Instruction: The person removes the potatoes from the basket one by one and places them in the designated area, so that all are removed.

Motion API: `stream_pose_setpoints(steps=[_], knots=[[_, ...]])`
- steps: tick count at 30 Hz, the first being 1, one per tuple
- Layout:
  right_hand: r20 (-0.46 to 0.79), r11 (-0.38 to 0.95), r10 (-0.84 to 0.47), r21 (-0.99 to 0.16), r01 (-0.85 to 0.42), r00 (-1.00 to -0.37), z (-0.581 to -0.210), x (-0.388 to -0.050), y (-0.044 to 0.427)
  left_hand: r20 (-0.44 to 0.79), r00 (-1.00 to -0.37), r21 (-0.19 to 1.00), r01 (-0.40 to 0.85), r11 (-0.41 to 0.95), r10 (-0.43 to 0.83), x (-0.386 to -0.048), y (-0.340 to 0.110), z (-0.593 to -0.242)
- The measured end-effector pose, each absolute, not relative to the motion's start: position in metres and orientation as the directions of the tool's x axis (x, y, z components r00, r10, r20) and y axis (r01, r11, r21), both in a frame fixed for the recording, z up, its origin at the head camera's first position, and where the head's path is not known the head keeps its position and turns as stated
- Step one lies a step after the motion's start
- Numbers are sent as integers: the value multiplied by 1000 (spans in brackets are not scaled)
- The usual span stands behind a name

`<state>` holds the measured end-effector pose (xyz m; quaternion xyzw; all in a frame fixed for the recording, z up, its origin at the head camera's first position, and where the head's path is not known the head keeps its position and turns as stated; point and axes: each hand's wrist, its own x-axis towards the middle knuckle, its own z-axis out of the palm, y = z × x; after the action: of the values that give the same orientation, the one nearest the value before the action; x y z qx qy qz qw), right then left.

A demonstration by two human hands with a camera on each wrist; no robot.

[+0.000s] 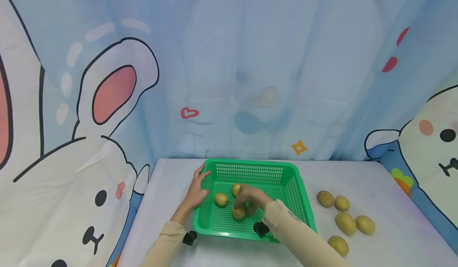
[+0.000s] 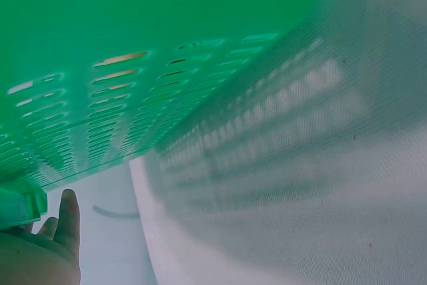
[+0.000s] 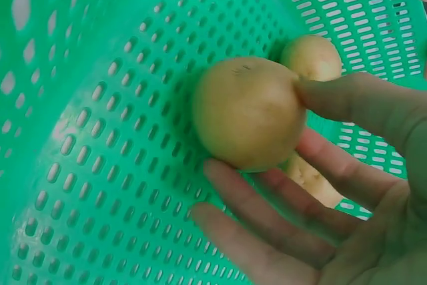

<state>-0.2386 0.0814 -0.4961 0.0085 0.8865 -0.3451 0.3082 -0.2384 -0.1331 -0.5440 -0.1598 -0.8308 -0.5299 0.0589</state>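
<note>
A green plastic basket (image 1: 250, 235) with slotted walls stands on the table. My left hand (image 1: 196, 193) rests on its left rim, fingers fairly straight; in the left wrist view fingers (image 2: 67, 225) show beside the rim. My right hand (image 1: 250, 197) reaches down into the basket. Its thumb and fingers hold a potato (image 3: 250, 113) close to the perforated floor. Two other potatoes lie inside: one (image 1: 221, 199) to the left, and one (image 1: 236, 189) farther back, partly hidden by the right hand.
Several loose potatoes (image 1: 345, 223) lie on the white tablecloth (image 1: 361, 195) to the right of the basket. A blue curtain (image 1: 229, 80) with cartoon rabbits hangs behind and beside the table. Small black wrist devices (image 1: 189, 238) sit at both wrists.
</note>
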Motion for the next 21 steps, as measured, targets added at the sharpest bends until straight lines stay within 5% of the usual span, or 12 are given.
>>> stream_pose_setpoints(steps=[9, 21], knots=[[-437, 669, -224, -719, 189, -871, -483, -237, 96, 261, -943, 855, 326, 404, 208, -239, -134, -544], [-270, 502, -91, -844, 190, -959, -468, -238, 150, 269, -944, 858, 325, 397, 191, -239, -133, -544]])
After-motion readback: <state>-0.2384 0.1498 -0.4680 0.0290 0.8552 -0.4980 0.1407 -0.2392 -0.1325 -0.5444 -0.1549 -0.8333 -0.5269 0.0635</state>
